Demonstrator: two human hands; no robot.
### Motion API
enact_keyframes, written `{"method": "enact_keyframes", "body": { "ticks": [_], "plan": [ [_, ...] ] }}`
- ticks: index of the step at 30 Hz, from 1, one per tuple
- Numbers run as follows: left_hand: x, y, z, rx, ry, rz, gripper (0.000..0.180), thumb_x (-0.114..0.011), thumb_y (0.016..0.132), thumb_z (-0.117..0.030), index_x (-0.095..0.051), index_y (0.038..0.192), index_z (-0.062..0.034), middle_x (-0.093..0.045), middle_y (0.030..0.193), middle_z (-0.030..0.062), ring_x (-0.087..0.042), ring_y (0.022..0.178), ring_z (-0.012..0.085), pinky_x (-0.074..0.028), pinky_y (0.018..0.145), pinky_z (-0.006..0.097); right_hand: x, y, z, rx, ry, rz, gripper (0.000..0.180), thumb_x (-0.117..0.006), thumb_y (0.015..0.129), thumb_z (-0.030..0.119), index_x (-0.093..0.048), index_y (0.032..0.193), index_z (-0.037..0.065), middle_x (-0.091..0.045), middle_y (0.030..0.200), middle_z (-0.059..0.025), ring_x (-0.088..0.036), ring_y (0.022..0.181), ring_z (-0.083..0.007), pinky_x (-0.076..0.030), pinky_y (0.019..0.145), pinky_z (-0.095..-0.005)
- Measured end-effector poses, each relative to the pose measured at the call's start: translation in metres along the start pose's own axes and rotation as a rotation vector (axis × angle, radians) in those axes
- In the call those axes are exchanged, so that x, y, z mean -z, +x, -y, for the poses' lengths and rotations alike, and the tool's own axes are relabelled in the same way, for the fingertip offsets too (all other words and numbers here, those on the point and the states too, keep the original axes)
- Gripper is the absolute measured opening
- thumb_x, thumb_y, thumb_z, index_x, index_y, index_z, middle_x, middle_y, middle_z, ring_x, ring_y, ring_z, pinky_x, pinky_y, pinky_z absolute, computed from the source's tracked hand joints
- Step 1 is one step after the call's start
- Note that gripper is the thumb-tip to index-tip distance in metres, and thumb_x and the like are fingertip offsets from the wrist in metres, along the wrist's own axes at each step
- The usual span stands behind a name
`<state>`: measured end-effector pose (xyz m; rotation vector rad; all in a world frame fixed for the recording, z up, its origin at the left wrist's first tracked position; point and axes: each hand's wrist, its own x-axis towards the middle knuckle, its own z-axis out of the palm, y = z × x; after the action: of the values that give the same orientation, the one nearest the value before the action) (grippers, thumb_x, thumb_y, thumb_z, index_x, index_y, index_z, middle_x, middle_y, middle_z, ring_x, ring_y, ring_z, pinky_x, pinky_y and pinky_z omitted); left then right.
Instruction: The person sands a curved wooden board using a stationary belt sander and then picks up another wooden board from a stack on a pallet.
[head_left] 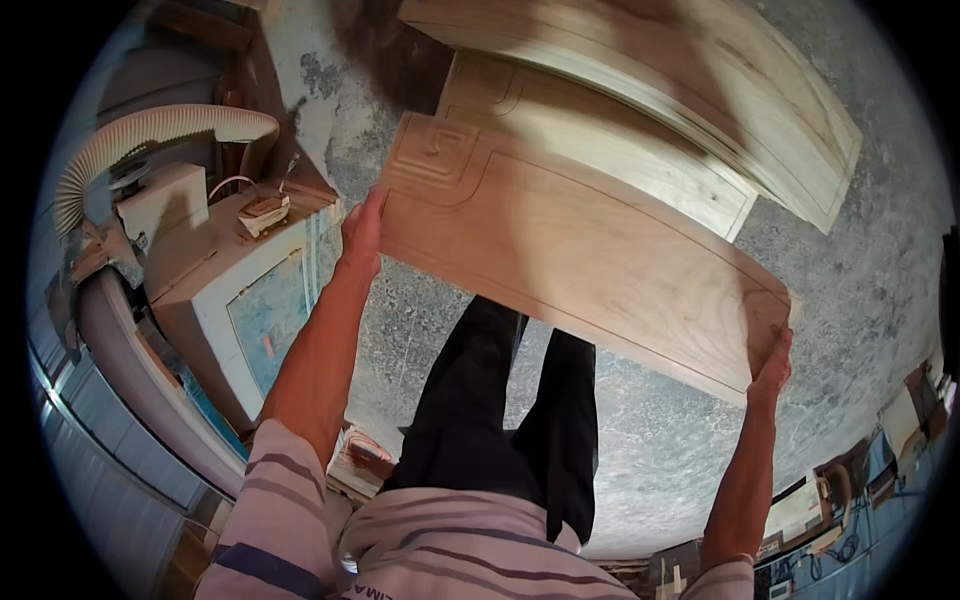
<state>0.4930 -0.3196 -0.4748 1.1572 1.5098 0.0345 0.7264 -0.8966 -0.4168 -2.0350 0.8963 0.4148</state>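
Between my two hands I hold a long wooden panel [570, 265], pale reddish-brown, with a carved square motif and a thin grooved border line at its left end. My left hand [362, 235] is closed on the panel's left end, and my right hand [772, 362] grips the right end near its lower corner. The panel is off the floor, in front of my legs, slanting down toward the right. Beyond it lies a lighter wooden panel [620, 130] with a similar groove, partly hidden by the held one. A further pale panel [680, 80] lies past that.
At my left stands a boxy white machine cabinet [240, 300] with a ribbed hose [170, 125] above it and a small wooden piece [264, 214] on top. The speckled concrete floor [840, 290] spreads around. Tools and cables [840, 540] lie along the lower right.
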Motion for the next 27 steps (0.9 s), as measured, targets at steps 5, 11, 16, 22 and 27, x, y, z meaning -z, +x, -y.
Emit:
{"method": "enact_keyframes", "body": {
  "ticks": [5, 11, 16, 22, 27],
  "plan": [
    [-0.030, 0.056, 0.009, 0.017, 0.048, 0.011, 0.051, -0.057, 0.083, -0.044, -0.058, 0.107, 0.0018, -0.057, 0.104, 0.0065, -0.050, 0.096, 0.0145, -0.038, 0.085, 0.027, -0.052, 0.042, -0.007, -0.032, 0.038, -0.009, 0.061, -0.051, 0.086, 0.051, -0.051, 0.125, 0.003, -0.050, 0.126, -0.0090, -0.049, 0.111, -0.0199, -0.039, 0.095, -0.0308],
    [-0.071, 0.110, 0.017, -0.034, 0.085, -0.007, 0.053, -0.056, 0.082, -0.044, -0.058, 0.107, 0.0026, -0.056, 0.105, 0.0070, -0.049, 0.095, 0.0152, -0.037, 0.085, 0.027, -0.095, 0.111, -0.024, -0.029, 0.033, -0.024, 0.069, -0.050, 0.085, 0.055, -0.045, 0.130, 0.003, -0.043, 0.134, -0.0096, -0.042, 0.121, -0.0198, -0.032, 0.101, -0.0305],
    [-0.090, 0.134, 0.008, -0.005, 0.163, -0.039, 0.056, -0.057, 0.085, -0.044, -0.053, 0.119, -0.0006, -0.053, 0.118, 0.0066, -0.048, 0.104, 0.0149, -0.035, 0.091, 0.026, -0.122, 0.133, -0.022, 0.022, 0.071, 0.054, 0.064, -0.048, 0.086, 0.055, -0.048, 0.129, 0.008, -0.042, 0.135, -0.0086, -0.040, 0.122, -0.0203, -0.029, 0.102, -0.0311],
    [-0.091, 0.159, 0.013, -0.181, 0.187, 0.001, 0.051, -0.058, 0.082, -0.040, -0.056, 0.111, 0.0024, -0.056, 0.105, 0.0091, -0.049, 0.094, 0.0160, -0.038, 0.085, 0.029, -0.151, 0.151, -0.022, -0.002, -0.020, 0.099, 0.061, -0.048, 0.086, 0.052, -0.047, 0.130, 0.010, -0.044, 0.132, -0.0064, -0.041, 0.120, -0.0193, -0.029, 0.101, -0.0324],
    [-0.104, 0.170, 0.037, -0.306, 0.551, 0.020, 0.047, -0.056, 0.082, -0.037, -0.054, 0.115, -0.0032, -0.057, 0.101, 0.0056, -0.051, 0.088, 0.0165, -0.043, 0.076, 0.031, -0.123, 0.176, -0.073, -0.071, -0.157, 0.108, 0.069, -0.051, 0.081, 0.058, -0.044, 0.132, 0.013, -0.051, 0.120, -0.0009, -0.046, 0.104, -0.0151, -0.033, 0.090, -0.0380]
  ]
}}
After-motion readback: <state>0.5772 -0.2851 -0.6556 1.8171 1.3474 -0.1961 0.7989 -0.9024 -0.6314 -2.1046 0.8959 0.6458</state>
